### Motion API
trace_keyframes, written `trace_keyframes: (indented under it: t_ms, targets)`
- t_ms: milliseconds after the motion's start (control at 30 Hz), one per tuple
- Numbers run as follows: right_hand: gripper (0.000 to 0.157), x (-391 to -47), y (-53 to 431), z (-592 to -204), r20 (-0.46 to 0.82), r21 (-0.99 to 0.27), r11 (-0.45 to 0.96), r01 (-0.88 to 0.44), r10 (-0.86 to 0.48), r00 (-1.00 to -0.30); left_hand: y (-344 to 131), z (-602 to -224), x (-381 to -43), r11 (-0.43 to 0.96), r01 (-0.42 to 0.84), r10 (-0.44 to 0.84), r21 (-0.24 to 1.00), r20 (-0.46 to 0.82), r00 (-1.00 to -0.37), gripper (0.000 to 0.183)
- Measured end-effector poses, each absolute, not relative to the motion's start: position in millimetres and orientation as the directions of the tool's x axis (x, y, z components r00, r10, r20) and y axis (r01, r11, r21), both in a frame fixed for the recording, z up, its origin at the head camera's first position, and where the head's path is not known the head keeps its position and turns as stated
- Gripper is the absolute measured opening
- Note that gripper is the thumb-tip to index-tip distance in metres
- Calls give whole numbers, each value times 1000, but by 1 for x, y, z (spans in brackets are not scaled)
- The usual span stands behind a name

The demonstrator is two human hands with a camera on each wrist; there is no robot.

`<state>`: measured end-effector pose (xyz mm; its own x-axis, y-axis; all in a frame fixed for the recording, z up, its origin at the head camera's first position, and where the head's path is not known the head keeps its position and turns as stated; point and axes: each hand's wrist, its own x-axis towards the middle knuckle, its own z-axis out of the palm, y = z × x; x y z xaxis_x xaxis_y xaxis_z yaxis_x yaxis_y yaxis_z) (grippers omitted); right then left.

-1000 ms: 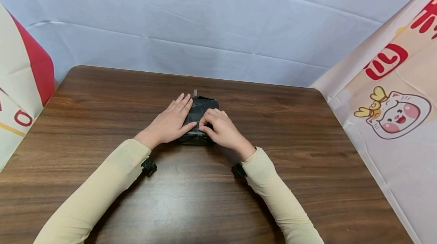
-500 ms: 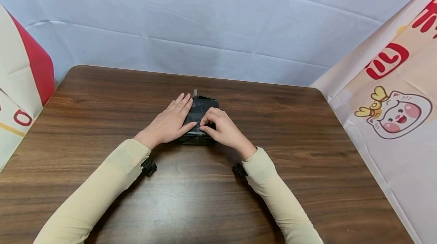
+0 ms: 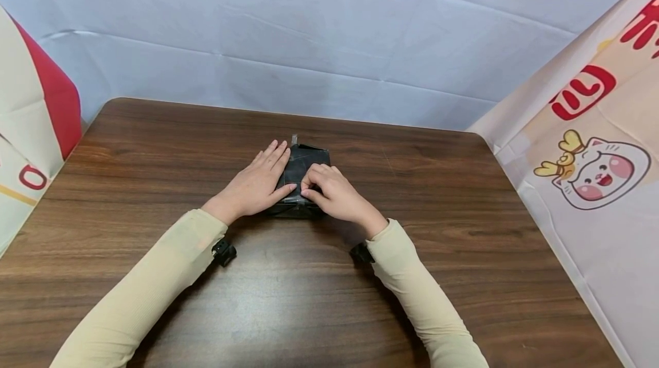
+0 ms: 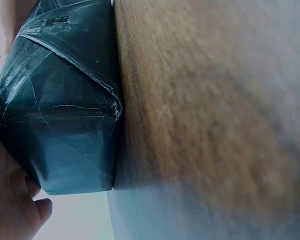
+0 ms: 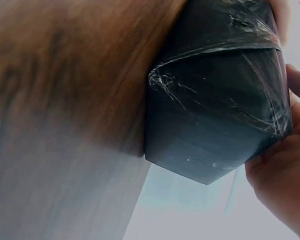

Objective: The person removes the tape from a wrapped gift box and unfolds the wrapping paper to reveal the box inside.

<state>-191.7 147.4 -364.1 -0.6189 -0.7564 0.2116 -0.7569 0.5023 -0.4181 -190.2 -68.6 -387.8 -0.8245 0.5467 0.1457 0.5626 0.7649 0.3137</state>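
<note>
Box (image 3: 304,161) on desk (image 3: 437,202). Left hand (image 3: 257,183): grip spread flat along its left edge. Right hand (image 3: 333,193): fingertips together on top; cannot tell if pinching wrap (image 4: 75,85). Probably light, stiff, slick; hold by sides.

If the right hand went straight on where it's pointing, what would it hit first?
Likely the bare left hand, thumb first, over the black plastic-wrapped box; the hands' exact heights are unclear.

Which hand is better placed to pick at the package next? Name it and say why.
Probably the right hand: its thumb and fingers curl over the top of the package. The left hand lies flat along its left edge, better suited to steadying it.
</note>
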Motion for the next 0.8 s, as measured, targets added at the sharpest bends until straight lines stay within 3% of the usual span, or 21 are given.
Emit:
trace_keyframes:
  t_ms: [633, 800]
  targets:
    - [10, -191, 156, -361, 191, -621, 305, -722, -834, -517, -68, -387, -190, 777, 549, 539, 309, 126, -833, 74]
    - [6, -190, 157, -360, 206, -678, 270, -684, -823, -530, -68, -386, -190, 778, 547, 539, 309, 120, -834, 74]
